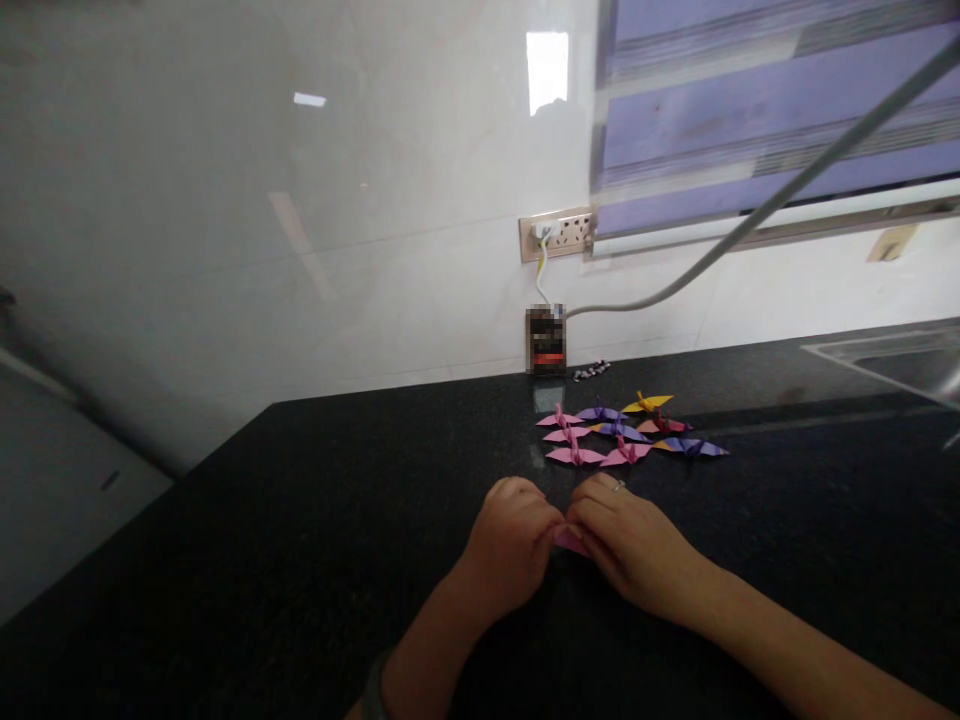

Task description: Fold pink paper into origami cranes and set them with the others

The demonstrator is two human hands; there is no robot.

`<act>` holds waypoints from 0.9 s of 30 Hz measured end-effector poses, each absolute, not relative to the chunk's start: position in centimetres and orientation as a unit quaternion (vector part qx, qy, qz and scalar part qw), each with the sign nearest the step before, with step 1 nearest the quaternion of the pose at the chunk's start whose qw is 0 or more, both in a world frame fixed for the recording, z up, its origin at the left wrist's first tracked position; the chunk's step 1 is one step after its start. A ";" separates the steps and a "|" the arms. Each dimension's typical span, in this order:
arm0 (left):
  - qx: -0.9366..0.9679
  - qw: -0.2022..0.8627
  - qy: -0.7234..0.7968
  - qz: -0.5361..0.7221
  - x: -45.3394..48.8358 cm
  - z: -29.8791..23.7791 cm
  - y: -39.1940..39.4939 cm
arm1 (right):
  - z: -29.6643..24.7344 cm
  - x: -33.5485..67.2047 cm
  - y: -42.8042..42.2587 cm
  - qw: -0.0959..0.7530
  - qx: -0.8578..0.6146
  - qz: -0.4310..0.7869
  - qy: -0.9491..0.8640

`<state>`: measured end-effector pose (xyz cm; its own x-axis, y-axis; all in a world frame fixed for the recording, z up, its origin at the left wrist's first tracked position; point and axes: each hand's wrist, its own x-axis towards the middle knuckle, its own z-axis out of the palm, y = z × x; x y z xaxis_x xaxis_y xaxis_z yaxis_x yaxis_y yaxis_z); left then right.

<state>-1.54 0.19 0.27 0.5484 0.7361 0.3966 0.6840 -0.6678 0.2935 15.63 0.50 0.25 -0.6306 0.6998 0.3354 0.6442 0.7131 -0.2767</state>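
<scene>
A small piece of pink folded paper (571, 541) shows between my two hands, low over the dark countertop (337, 560). My left hand (516, 540) is closed, pinching the paper's left side with thumb and fingers. From the other side my right hand (628, 535), with a ring on one finger, pinches it too. Most of the paper is hidden behind the fingers. Just beyond my hands stand several folded paper cranes: pink ones (576, 455), purple ones (691, 447), a red one (664, 424) and a yellow one (649, 403).
Against the white tiled wall (420, 290) stands a small dark box, blurred out (546, 342), with a beaded string (592, 371) beside it. A grey cable (697, 265) rises to the right from there. Above are a wall socket (574, 232) and a purple blind (712, 120).
</scene>
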 end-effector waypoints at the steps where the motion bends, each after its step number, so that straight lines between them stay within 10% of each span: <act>1: 0.882 0.041 0.403 0.242 -1.7 0.4 0.3 | 0.3 15.7 0.5 0.211 -0.373 0.064 -0.901; 27: 0.880 -0.027 0.396 0.261 -2.3 0.1 0.9 | 0.3 16.0 0.9 0.240 -0.386 0.040 -0.890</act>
